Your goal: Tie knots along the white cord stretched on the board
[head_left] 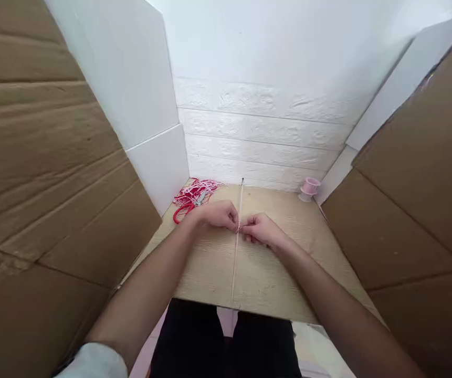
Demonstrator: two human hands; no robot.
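Observation:
A pale cord runs down the middle of the wooden table, from a small dark pin at the back to the front edge. My left hand meets it from the left with fingers pinched together. From the right, my right hand pinches close to the same spot, thumb and forefinger nearly touching the cord. A thin thread seems to pass between the fingertips, too fine to make out clearly. Behind my left wrist lie red-handled scissors, partly hidden by the forearm.
Red, pink and white cords lie heaped at the back left corner, under the scissors. Spools of pink thread stand stacked at the back right. Cardboard panels flank both sides, and a white brick-patterned wall closes the back.

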